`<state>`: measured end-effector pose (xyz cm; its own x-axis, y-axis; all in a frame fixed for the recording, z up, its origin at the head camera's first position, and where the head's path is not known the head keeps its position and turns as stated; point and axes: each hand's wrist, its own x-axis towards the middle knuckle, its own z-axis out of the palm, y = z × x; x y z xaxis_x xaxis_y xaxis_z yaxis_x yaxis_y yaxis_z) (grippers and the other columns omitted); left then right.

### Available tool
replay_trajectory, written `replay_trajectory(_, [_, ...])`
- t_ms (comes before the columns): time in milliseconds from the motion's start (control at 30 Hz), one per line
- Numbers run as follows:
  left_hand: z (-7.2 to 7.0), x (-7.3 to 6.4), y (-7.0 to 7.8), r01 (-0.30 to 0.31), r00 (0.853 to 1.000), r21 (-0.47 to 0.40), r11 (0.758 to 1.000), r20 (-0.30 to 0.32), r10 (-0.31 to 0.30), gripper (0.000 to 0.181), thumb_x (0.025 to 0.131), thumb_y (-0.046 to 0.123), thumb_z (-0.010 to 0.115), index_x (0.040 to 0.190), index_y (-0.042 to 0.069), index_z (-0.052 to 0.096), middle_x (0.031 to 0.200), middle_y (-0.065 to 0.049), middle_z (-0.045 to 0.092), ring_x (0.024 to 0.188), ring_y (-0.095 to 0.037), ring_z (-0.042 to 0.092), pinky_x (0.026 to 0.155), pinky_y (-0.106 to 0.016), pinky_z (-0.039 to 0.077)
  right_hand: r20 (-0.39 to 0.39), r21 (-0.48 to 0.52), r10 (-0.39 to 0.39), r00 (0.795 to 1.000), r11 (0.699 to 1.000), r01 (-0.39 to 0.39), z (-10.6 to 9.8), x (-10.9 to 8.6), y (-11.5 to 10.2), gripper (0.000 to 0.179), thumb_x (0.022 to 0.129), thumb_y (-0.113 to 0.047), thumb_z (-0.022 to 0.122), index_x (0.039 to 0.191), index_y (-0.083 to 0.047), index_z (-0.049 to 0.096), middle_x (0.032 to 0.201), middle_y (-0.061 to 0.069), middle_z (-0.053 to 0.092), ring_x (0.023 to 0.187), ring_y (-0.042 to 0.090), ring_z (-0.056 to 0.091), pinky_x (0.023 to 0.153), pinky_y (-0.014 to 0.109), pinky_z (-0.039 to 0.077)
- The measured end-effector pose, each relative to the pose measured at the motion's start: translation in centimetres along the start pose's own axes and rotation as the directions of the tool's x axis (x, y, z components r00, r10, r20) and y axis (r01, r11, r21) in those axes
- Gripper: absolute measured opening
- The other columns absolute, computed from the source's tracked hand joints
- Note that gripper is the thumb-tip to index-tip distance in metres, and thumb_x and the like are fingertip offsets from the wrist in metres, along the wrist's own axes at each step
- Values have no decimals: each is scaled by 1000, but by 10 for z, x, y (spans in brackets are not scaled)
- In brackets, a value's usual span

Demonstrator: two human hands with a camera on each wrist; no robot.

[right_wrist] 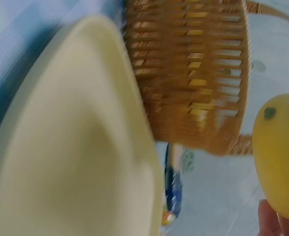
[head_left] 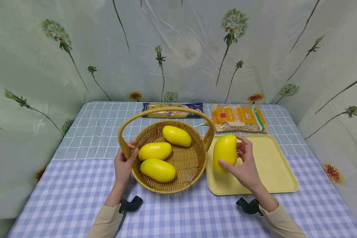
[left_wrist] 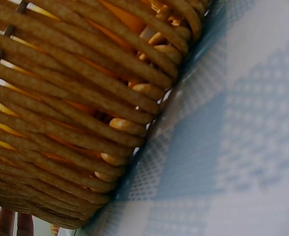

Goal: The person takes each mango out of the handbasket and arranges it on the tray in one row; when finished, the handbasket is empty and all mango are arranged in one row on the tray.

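A round wicker basket [head_left: 184, 165] with a tall arched handle stands in the middle of the table. Inside it lie three yellow mangoes [head_left: 158, 170], grouped toward its left and back. My left hand [head_left: 125, 163] grips the basket's left side by the foot of the handle; in the left wrist view, the woven wall [left_wrist: 71, 108] fills much of the picture. Held in my right hand [head_left: 247, 165], between thumb and fingers, is another yellow mango [head_left: 225, 152], raised above the left part of a pale yellow tray [head_left: 267, 165]. The right wrist view shows this mango [right_wrist: 282, 157] with fingertips under it.
Behind the basket lies a blue-ended pack of noodles [head_left: 172, 110]. An orange food bag [head_left: 239, 118] sits behind the tray. Two checked cloths cover the table [head_left: 77, 198], and a flower-printed curtain [head_left: 184, 59] hangs around it.
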<state>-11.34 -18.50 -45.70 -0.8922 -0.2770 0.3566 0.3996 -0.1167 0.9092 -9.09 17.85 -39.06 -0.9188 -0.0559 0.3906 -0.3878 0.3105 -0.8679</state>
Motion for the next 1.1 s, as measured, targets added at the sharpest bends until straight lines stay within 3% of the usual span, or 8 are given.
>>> replay_trajectory(167, [0, 0, 0, -8, 1000, -6, 1000, 2, 8, 17, 90, -8, 58, 98, -18, 46, 115, -18, 60, 115, -25, 52, 96, -25, 40, -24, -62, 86, 996, 994, -88, -5, 2, -5, 81, 69, 11, 73, 136, 7, 28, 96, 15, 47, 87, 16, 42, 69, 30, 34])
replay_trajectory(367, [0, -1, 0, -14, 1000, -16, 1000, 3, 14, 14, 90, -9, 57, 97, -16, 48, 115, -17, 60, 114, -24, 52, 95, -25, 40, -6, -150, 156, 988, 976, -156, -11, 2, 27, 83, 73, -1, 78, 140, -5, 29, 99, 14, 48, 83, 20, 42, 62, 31, 34])
replay_trajectory(500, [0, -1, 0, -14, 1000, -14, 1000, 4, 14, 13, 90, -9, 57, 97, -15, 48, 115, -17, 60, 114, -25, 52, 95, -25, 40, 41, -241, 251, 967, 942, -235, -14, 4, 45, 84, 77, -18, 80, 142, -13, 28, 102, 13, 48, 85, 21, 42, 63, 27, 38])
replay_trajectory(633, [0, 0, 1, -2, 1000, -10, 1000, 1, 2, 14, 90, -8, 57, 97, -15, 48, 115, -16, 60, 114, -24, 52, 95, -25, 40, 97, -302, 331, 939, 908, -289, -13, 6, 49, 84, 78, -30, 79, 141, -12, 27, 105, 17, 52, 87, 25, 46, 69, 34, 40])
replay_trajectory(800, [0, 0, 1, 14, 1000, 2, 1000, -6, -14, 16, 90, -7, 58, 98, -16, 47, 116, -16, 60, 115, -22, 52, 95, -25, 40, 140, -345, 375, 917, 886, -309, -9, 8, 52, 85, 78, -36, 78, 140, -11, 27, 106, 18, 54, 88, 27, 50, 73, 38, 42])
replay_trajectory(1100, [1, 0, 1, 11, 1000, -8, 1000, -5, -11, 16, 90, -8, 58, 98, -17, 47, 116, -17, 60, 115, -23, 52, 95, -25, 40, 171, -374, 406, 898, 869, -322, -6, 9, 55, 85, 78, -40, 77, 141, -10, 27, 106, 18, 53, 88, 27, 51, 72, 36, 43])
